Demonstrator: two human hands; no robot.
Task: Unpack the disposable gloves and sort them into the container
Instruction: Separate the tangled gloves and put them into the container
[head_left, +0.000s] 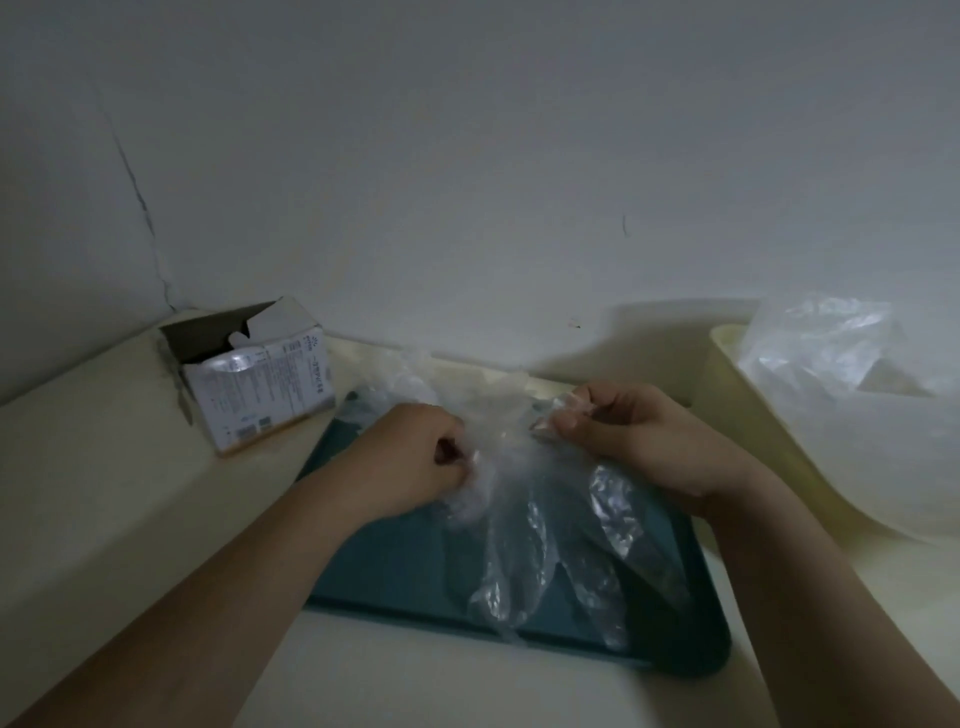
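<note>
Holding a clear plastic glove (524, 519) up by its cuff end, both hands over a teal tray (384, 566). Left hand (415, 457): fingers curled in, pinching bunched film at the cuff's left side. Right hand (618, 436): fingers curled, thumb and fingertips pinching the cuff's right corner.

The glove is spread between the two hands. Its long axis runs from far to near, with the cuff at the far end and the fingers pointing toward the person, splayed slightly right. The fingertips drape onto the tray near its near edge. Dim and blurry here, so it looks like one glove but could be two layered.

More loose clear gloves (400, 384) are heaped just behind the hands, at the tray's far edge by the wall.

A cream container (737, 415) stands just right of the tray. Crumpled clear gloves in it (826, 353) rise above the rim.

An open cardboard box (260, 379), flap up and printed side facing the person, sits on the cream counter (104, 493) near the tray's far left corner.
</note>
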